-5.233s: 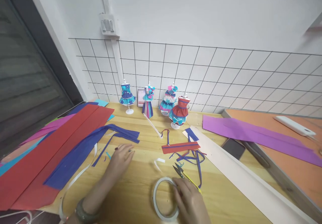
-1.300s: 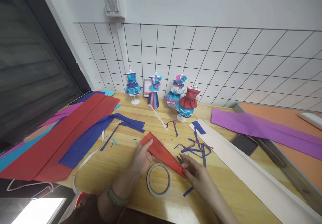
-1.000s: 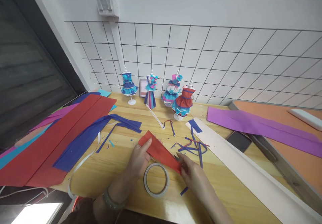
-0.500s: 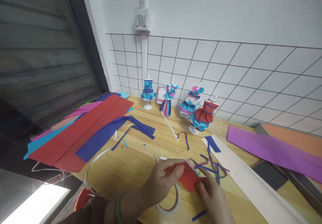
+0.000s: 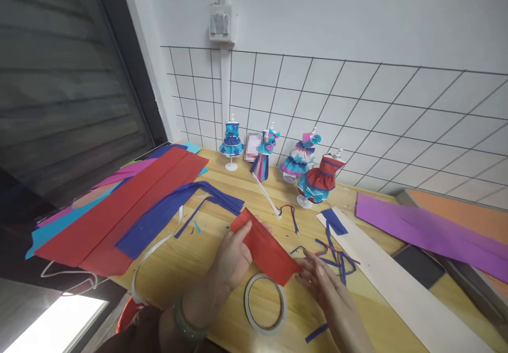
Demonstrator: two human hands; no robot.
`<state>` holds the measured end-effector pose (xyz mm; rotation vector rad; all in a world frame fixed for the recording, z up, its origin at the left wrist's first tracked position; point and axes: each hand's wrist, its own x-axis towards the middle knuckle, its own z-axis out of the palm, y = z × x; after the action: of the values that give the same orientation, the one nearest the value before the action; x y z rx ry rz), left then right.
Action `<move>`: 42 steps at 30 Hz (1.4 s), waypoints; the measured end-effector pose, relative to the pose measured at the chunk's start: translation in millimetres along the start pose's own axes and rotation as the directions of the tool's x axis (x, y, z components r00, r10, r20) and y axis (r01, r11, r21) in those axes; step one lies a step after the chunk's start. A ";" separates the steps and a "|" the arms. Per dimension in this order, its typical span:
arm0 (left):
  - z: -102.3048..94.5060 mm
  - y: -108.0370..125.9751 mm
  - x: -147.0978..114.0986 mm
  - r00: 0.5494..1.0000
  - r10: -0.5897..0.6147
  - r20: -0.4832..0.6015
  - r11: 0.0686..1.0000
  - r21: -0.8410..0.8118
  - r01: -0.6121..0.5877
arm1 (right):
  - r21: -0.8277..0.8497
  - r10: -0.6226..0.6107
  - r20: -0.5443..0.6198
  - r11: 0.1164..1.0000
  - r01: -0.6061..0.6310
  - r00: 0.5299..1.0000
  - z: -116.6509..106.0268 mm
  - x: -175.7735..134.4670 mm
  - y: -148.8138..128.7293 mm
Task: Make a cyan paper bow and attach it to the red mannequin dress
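A piece of red crepe paper [image 5: 270,252] is held up over the wooden table, slanting down from left to right. My left hand [image 5: 234,255] grips its left end, thumb on the front and fingers behind. At the lower right corner, my right hand [image 5: 321,284] has its curled fingertips against the paper's edge. Just below the paper lies a roll of double-sided tape [image 5: 248,310], flat on the table. Beside my right hand are thin blue and red paper strips [image 5: 337,262] in a tangle. A short blue strip [image 5: 316,333] lies near the front edge.
Several small mannequins in paper dresses stand along the back, among them a red-and-blue one [image 5: 323,175]. Stacked coloured paper [image 5: 119,205] covers the left side. A long white sheet [image 5: 392,279] and purple paper [image 5: 420,231] lie right. Behind is a wire grid [image 5: 313,99].
My left hand has moved left and up with its end of the red paper, which now lies opened out longer. The tape roll is more exposed. My right hand stays near the lower right corner.
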<state>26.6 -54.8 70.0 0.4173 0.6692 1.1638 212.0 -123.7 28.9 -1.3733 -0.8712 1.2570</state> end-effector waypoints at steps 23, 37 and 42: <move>-20.3 -0.6 17.0 0.999 -0.051 0.009 0.998 -0.040 0.051 | -0.107 -0.051 -0.010 0.993 0.050 0.999 -7.1 -2.8 1.8; -27.1 -16.7 14.2 0.793 0.538 0.286 0.370 0.765 -0.527 | 0.205 0.040 -0.133 0.979 -0.012 0.990 -26.2 -14.6 -30.1; -7.4 -33.7 -13.4 0.609 0.073 0.790 -0.050 0.613 -0.789 | 0.335 -0.001 -0.118 0.941 0.040 0.993 -12.0 -17.8 -46.5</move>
<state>42.0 -79.5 47.2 2.3375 0.6932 0.9408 226.2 -133.8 77.0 -1.1455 -0.5568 1.2318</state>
